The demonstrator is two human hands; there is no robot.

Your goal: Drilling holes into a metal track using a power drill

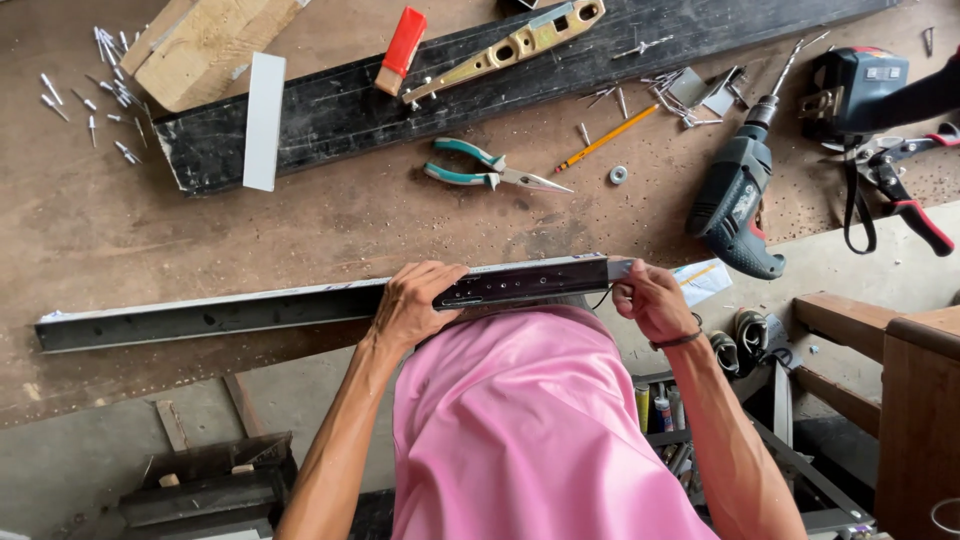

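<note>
Left hand (412, 300) wrapped round long dark metal rail (300, 305) lying along workbench (300, 230) edge; right hand (652, 300) pinched its end, possibly a small fitting. Rail looked stiff, light; best gripped mid-length.

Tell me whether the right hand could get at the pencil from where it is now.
Probably yes: the pencil lies in the open on the workbench, nothing covering it. But the right hand is busy at the metal rail's end.
</note>
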